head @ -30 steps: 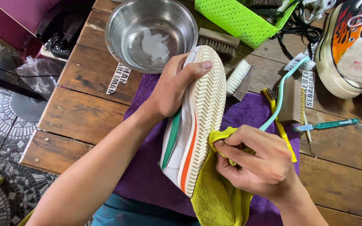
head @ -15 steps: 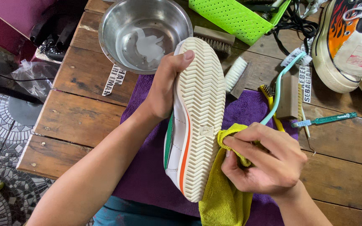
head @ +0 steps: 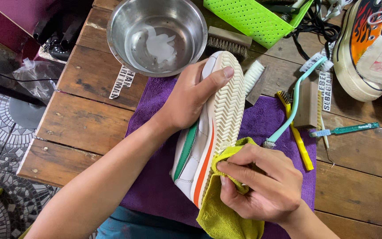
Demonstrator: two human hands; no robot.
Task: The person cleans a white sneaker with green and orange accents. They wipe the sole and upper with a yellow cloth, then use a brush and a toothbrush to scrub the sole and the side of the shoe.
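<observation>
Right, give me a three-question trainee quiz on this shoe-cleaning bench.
1. True or false: the left hand holds the white sneaker on its side, sole towards the right hand.
2. What does the right hand press against the sneaker's sole edge? A) a yellow-green cloth B) a teal toothbrush C) a wooden brush
3. Fill in: the sneaker sits over a ____ towel on the wooden table.

Key
1. True.
2. A, the yellow-green cloth; the teal toothbrush lies untouched on the towel.
3. Purple: the purple towel is spread below the steel bowl.
</observation>
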